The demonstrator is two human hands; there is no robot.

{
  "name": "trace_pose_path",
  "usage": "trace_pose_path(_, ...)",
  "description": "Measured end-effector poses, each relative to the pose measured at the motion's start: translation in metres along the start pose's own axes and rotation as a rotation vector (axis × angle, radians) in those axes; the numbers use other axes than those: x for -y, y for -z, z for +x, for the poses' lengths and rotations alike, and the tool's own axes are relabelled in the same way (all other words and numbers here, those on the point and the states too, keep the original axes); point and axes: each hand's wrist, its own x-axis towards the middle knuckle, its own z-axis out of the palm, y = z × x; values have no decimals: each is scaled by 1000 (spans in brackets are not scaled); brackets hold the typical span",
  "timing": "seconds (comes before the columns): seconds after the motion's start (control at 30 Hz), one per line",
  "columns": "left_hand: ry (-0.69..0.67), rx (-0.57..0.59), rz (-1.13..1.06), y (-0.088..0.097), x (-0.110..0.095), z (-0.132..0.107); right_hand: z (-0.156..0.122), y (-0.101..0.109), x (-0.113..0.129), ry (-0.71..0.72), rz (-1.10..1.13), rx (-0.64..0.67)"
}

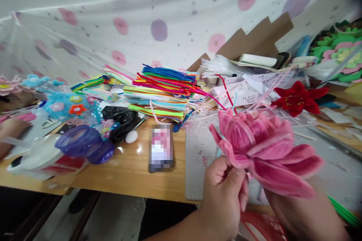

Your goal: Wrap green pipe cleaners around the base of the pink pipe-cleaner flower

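Observation:
A large pink flower (271,143), its fuzzy petals shaped from pipe cleaners, is held up over the grey cutting mat (198,150). My left hand (226,192) pinches it from below, at the base of the petals, with thumb and fingers closed. My right hand (299,205) comes in from the lower right beneath the petals. The flower hides its fingers, so its grip does not show. A red pipe-cleaner flower (300,98) lies behind on the right.
Bundles of coloured pipe cleaners (166,83) are stacked at the back. A phone (160,148) with a blurred screen lies on the wooden table (127,177). A purple translucent vase (85,145) is at the left; another person's arm (11,133) reaches in beyond it.

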Motion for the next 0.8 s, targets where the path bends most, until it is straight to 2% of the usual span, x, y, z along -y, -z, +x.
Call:
trace_pose_path(0.13, 9, 8, -112, -1, 0, 2, 4, -4, 8, -52, 127, 31)
trace_pose_path(0.23, 84, -2, -174, -4, -7, 0, 4, -4, 12, -136, 156, 39)
trace_pose_path(0.43, 192, 59, -238, -6, -14, -1, 1, -3, 8, -240, 152, -56)
trace_pose_path(0.63, 370, 74, -327, -2, -16, 0, 2, -9, 12, -338, 202, -117)
trace_pose_path(0.8, 481, 149, -417, 0, -21, -2, 4, -12, 19, -357, 315, 1)
